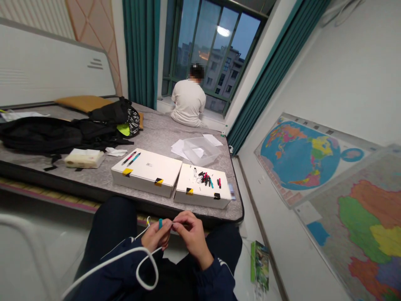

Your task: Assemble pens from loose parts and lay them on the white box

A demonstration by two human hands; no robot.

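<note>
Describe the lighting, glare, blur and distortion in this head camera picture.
Head view: dim indoor light with dusk outside; a ceiling lamp reflects as glare in the window. Wide-angle distortion bends the wall map and the bed edges. The seated person's head is pixelated. The left hand and right hand, pinching a small teal piece, look sharp enough, without much shadow.

teal curtains [140,50], dusk window [216,46], wall maps [300,154]

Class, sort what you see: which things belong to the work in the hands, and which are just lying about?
In hand: left hand, right hand, small teal piece, pen parts on white box.

Lying about: black bags, clear tub, wall maps.
</note>
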